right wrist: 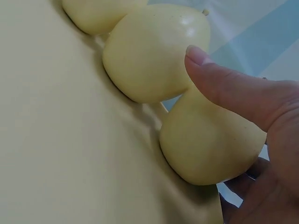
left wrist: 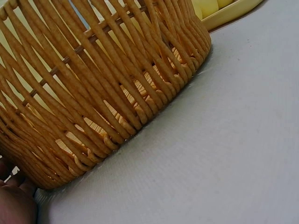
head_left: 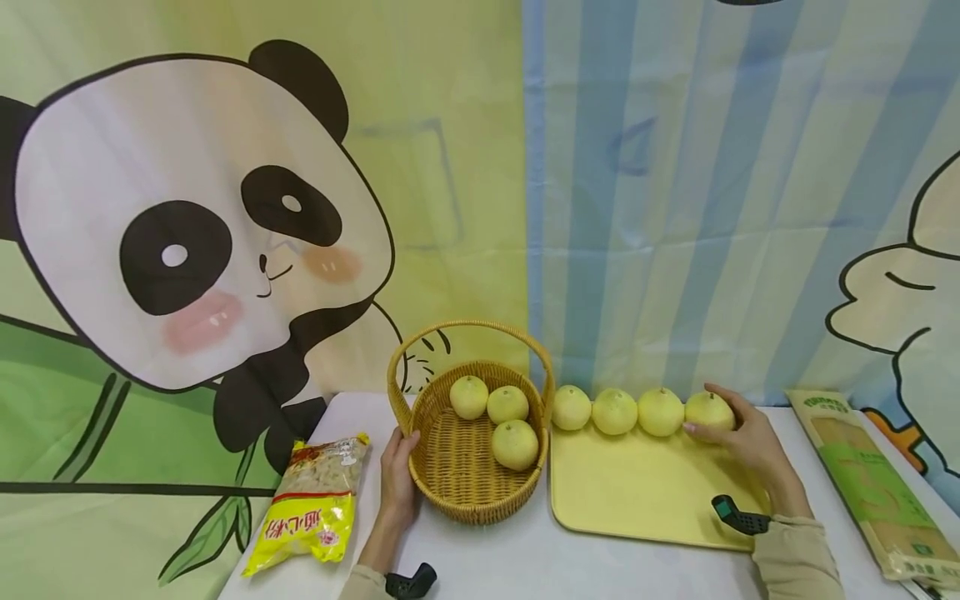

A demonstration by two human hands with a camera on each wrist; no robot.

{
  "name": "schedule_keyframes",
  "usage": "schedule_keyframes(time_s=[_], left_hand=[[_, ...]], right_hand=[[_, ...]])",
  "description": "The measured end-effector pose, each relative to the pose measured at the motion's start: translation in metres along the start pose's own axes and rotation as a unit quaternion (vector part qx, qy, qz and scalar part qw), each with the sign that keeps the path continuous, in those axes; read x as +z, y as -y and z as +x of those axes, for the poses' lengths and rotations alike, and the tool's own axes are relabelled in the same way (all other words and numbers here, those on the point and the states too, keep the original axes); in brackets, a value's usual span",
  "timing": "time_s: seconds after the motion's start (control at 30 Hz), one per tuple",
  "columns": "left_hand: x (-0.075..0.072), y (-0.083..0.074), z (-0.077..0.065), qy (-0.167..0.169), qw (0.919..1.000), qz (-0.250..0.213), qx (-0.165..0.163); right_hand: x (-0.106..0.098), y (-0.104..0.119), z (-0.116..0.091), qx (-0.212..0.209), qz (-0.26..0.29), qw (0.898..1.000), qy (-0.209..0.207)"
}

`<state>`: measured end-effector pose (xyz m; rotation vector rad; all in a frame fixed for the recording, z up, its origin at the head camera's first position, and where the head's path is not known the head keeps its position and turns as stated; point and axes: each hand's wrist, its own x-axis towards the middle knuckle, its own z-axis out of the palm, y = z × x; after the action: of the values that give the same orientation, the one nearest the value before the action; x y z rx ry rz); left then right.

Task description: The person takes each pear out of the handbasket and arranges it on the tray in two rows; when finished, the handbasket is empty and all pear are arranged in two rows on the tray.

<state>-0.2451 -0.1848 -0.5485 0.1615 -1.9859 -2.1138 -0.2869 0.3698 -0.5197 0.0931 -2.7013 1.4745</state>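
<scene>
A wicker basket [head_left: 480, 500] with a tall arched handle stands on the table and holds three pale yellow-green pears [head_left: 514, 445]. My left hand [head_left: 400, 475] holds its left side, the digits up at the rim; in the left wrist view only part of that hand [left wrist: 16, 198] shows beside the weave. Along the back of a yellow tray [head_left: 637, 492], several more pears [head_left: 615, 412] line up in a row. Around the rightmost pear [right wrist: 210, 140] my right hand [head_left: 753, 437] curls, thumb on the near side and fingers behind, partly hidden.
On the left lies a yellow-and-clear food bag [head_left: 307, 508]. A long green-and-tan packet [head_left: 870, 483] lies to the right of the tray. Behind the white table [head_left: 510, 567] hangs a printed cloth [head_left: 450, 208] with a panda.
</scene>
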Motion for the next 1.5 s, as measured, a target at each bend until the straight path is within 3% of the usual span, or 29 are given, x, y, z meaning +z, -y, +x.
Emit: schedule_keyframes(time_s=[0.2, 0.33, 0.53, 0.67, 0.8, 0.9, 0.97, 1.1, 1.2, 1.5], left_hand=[[-0.003, 0.002, 0.0, 0.002, 1.0, 0.006, 0.0], [-0.003, 0.001, 0.0, 0.002, 0.9999, 0.013, 0.003], [-0.002, 0.001, -0.001, 0.001, 1.0, 0.009, 0.0], [-0.001, 0.0, -0.001, 0.001, 1.0, 0.004, 0.0], [-0.001, -0.001, -0.001, 0.001, 1.0, 0.004, 0.0], [0.0, -0.001, 0.0, 0.001, 1.0, 0.005, -0.003], [0.0, -0.001, 0.0, -0.001, 1.0, 0.007, -0.004], [-0.001, -0.003, -0.003, -0.008, 0.9999, 0.009, -0.001], [0.0, -0.004, -0.004, -0.008, 0.9999, 0.01, 0.004], [0.003, -0.006, -0.003, -0.006, 1.0, -0.002, 0.003]], right_hand=[[-0.008, 0.002, -0.008, -0.007, 0.042, 0.999, 0.007], [-0.017, 0.017, -0.013, -0.016, 0.054, 0.998, 0.003], [-0.026, 0.066, -0.02, -0.061, 0.05, 0.997, 0.002], [-0.018, 0.109, -0.03, -0.117, 0.042, 0.992, 0.025], [0.013, 0.15, -0.034, -0.203, 0.097, 0.967, 0.117], [0.048, 0.175, -0.035, -0.227, 0.137, 0.944, 0.198], [0.075, 0.187, -0.035, -0.226, 0.136, 0.937, 0.227], [0.123, 0.2, -0.029, -0.225, 0.107, 0.936, 0.249], [0.148, 0.203, -0.025, -0.223, 0.079, 0.939, 0.248], [0.186, 0.204, -0.017, -0.231, -0.046, 0.948, 0.213]])
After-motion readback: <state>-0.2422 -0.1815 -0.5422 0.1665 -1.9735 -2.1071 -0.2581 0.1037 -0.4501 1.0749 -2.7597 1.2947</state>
